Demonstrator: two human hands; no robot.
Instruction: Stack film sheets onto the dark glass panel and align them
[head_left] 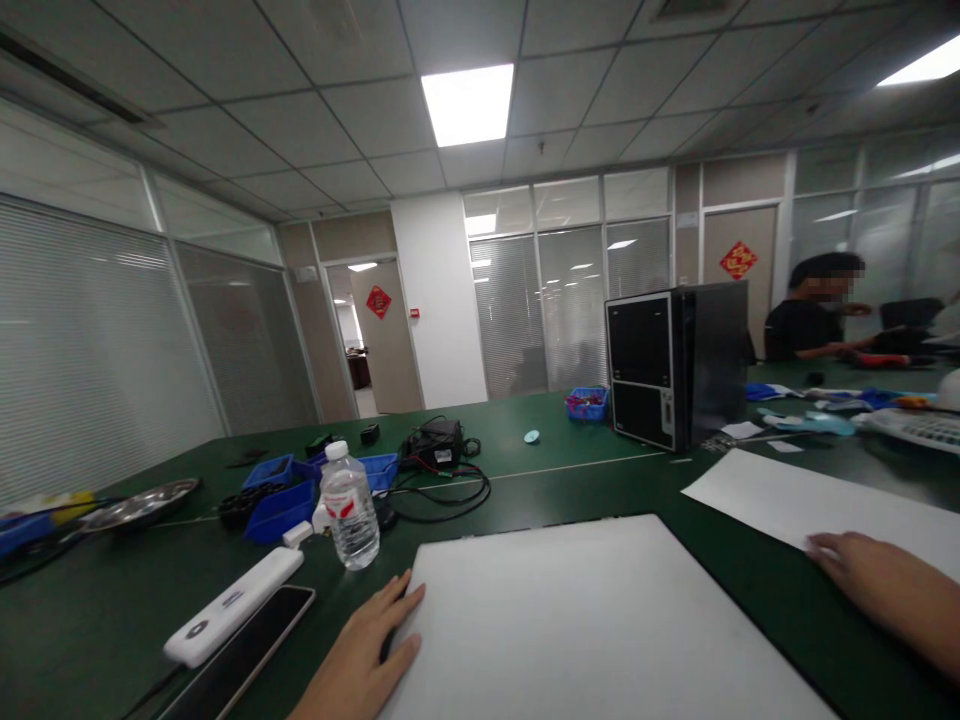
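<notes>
A large white flat board or sheet with a dark edge (570,620) lies right in front of me on the green table. My left hand (367,645) rests at its left edge, fingers spread, thumb and forefinger touching the border. On the right is a white sheet of paper (847,495). My right hand (877,580) has the near edge of that paper at its fingertips, fingers close together; the thumb is hard to make out. Left of my left hand are a clear water bottle (351,515), a long white device (236,605) and a dark phone (247,650).
Blue bins (281,512), a black power adapter with cables (435,445) and a metal plate (142,503) sit on the left half of the table (525,490). A black computer tower (679,365) stands at the back right. A person in black (806,320) sits beyond it.
</notes>
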